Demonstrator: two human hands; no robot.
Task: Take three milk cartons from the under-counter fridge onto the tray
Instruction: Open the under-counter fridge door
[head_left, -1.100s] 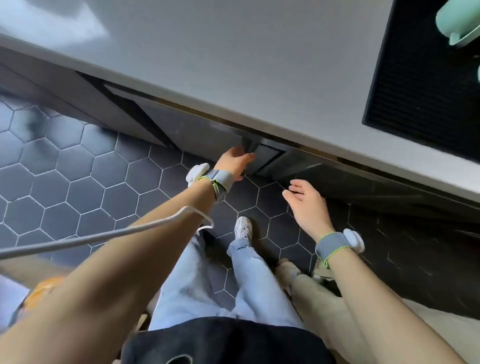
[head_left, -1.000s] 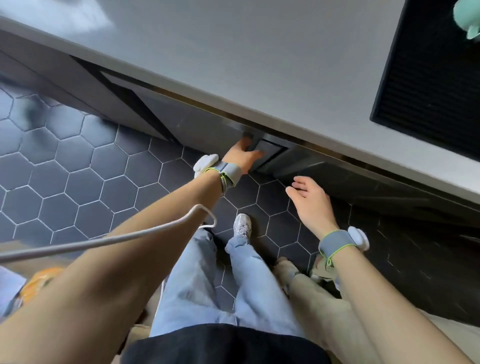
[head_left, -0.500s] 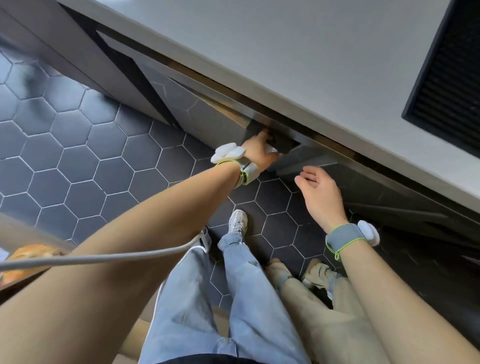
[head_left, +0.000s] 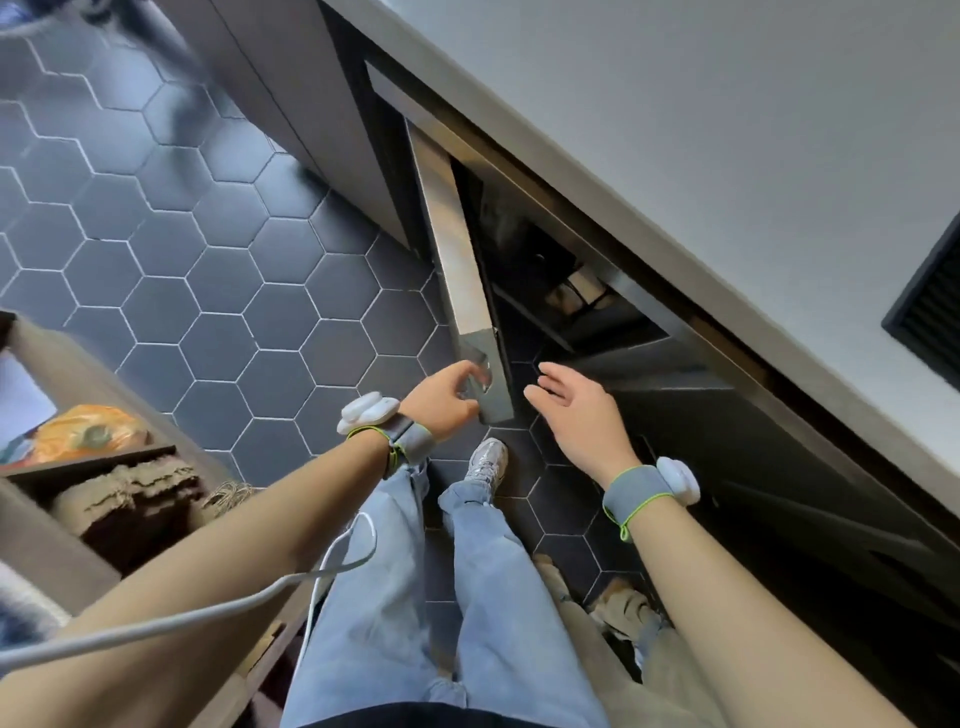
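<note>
The door (head_left: 457, 249), shut a moment ago, now stands swung out, left hand (head_left: 447, 397) gripping its end, right hand (head_left: 576, 410) slack and empty beside it, so the fridge (head_left: 545, 270) looks reachable.

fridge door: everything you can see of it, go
The fridge door shows mainly its top edge, a long narrow strip that looks like brushed steel. It stands partly open, angled out from under the grey counter, hinged at the far end, free end toward the person. The dark gap behind it shows the fridge interior, contents unclear. The left hand holds its free end, fingers curled at the outer face; the right hand is beside it, open, not touching.
</note>
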